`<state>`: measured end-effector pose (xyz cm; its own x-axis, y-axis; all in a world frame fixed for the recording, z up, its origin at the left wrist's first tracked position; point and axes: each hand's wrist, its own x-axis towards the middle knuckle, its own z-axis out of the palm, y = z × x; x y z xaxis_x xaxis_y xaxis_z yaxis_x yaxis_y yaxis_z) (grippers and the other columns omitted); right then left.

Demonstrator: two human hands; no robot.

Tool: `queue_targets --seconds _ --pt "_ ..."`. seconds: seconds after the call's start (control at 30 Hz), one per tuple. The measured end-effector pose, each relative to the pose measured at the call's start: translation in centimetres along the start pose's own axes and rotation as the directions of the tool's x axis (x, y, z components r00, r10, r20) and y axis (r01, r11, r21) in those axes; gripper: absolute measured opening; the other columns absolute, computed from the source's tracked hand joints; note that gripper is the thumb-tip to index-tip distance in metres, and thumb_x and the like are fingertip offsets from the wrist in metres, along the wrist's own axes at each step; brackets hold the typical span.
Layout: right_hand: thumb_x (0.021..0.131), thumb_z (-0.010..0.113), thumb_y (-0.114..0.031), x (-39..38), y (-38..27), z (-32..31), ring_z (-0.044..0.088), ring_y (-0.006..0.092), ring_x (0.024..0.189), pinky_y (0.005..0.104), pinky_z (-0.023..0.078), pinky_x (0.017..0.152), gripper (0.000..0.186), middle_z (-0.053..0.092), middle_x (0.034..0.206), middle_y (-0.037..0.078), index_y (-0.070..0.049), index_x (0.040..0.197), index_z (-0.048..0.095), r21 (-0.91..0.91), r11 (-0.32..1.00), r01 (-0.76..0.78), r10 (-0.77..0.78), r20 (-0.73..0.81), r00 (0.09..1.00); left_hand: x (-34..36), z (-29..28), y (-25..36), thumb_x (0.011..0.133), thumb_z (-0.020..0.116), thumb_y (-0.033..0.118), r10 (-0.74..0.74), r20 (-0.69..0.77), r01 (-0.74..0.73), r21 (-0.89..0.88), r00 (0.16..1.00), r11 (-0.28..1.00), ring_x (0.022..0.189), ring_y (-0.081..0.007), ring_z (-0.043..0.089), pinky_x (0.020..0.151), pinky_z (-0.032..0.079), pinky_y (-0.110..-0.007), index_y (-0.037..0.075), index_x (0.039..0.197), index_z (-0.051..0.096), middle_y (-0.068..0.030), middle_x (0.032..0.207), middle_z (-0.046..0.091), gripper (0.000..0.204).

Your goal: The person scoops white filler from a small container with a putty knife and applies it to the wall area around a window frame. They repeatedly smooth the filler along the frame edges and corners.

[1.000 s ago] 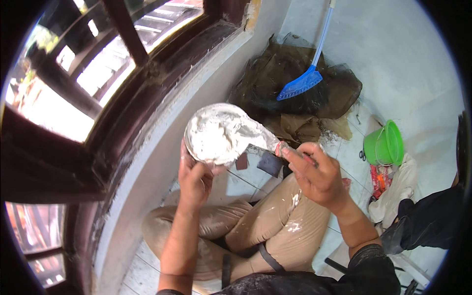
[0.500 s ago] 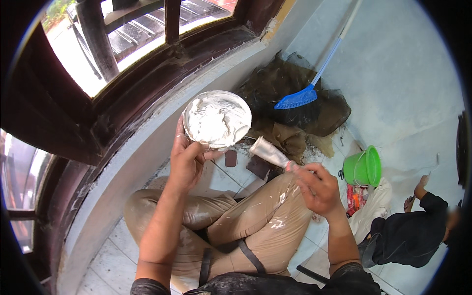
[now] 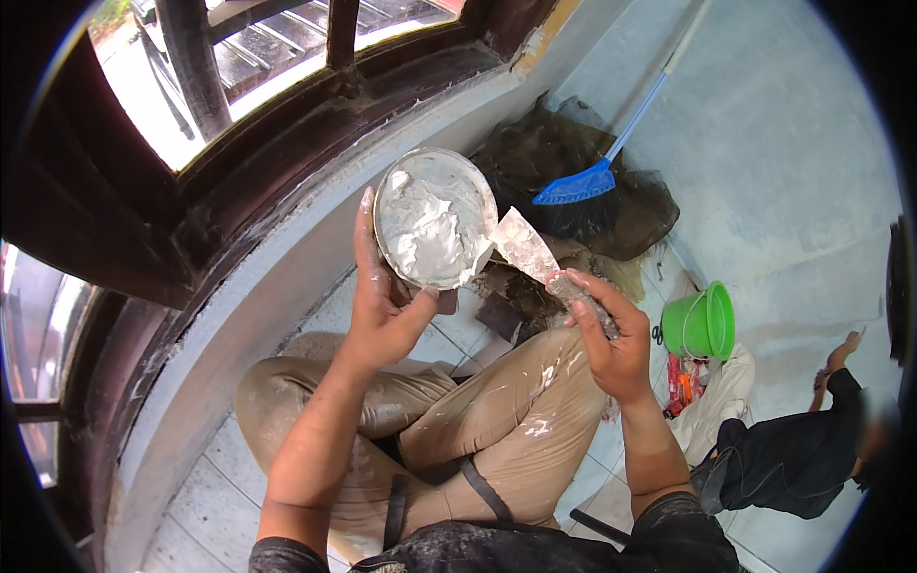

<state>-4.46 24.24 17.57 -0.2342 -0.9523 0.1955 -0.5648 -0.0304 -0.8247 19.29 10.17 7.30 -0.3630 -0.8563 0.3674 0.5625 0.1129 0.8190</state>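
My left hand (image 3: 387, 310) grips a round tub (image 3: 384, 229) by its side and underside, tilted so its inside faces me. White putty (image 3: 425, 229) lies in it, heaped in the middle and smeared over the walls. In my right hand (image 3: 616, 334) is a putty knife (image 3: 527, 246), held by its handle with the fingers wrapped round it. The blade is streaked with putty and its tip is at the tub's right rim; whether they touch I cannot tell.
Dark wooden window frame (image 3: 287, 124) and a low wall ledge curve along the left. A blue broom (image 3: 578, 186) rests on a dark crumpled sheet (image 3: 535, 143) ahead. On the right are a green bucket (image 3: 697, 323) and a co-worker in black (image 3: 788, 449) by the wall.
The putty knife has turned so its blade lies flat to view, at the rim. The tub has shifted up and right, and its putty now sits in a smaller heap.
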Motion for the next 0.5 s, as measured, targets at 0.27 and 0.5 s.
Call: queue_targets --seconds 0.27,0.5 --pt "0.111 0.062 -0.012 -1.0 0.7 1.4 0.059 0.0047 0.071 0.0189 0.040 0.053 0.033 0.079 0.116 0.011 -0.001 0.142 0.069 0.446 0.776 -0.445 0.447 0.108 0.888 -0.9 1.2 -1.1 0.096 0.057 -0.011 -0.020 0.071 0.004 0.210 0.997 0.978 0.147 -0.0315 0.055 0.113 0.058 -0.047 0.016 0.174 -0.026 -0.0233 0.173 0.029 0.117" --pt "0.111 0.058 -0.015 -1.2 3.0 1.2 0.039 0.0018 0.053 0.0185 0.026 0.047 0.035 0.074 0.105 0.013 -0.001 0.142 0.068 0.757 0.269 -0.595 0.534 0.397 0.747 -1.1 1.3 -2.3 0.096 0.057 -0.014 -0.036 0.035 0.028 0.207 0.999 0.978 0.144 -0.0306 0.058 0.111 0.059 -0.046 0.017 0.174 -0.027 -0.0232 0.172 0.030 0.119"
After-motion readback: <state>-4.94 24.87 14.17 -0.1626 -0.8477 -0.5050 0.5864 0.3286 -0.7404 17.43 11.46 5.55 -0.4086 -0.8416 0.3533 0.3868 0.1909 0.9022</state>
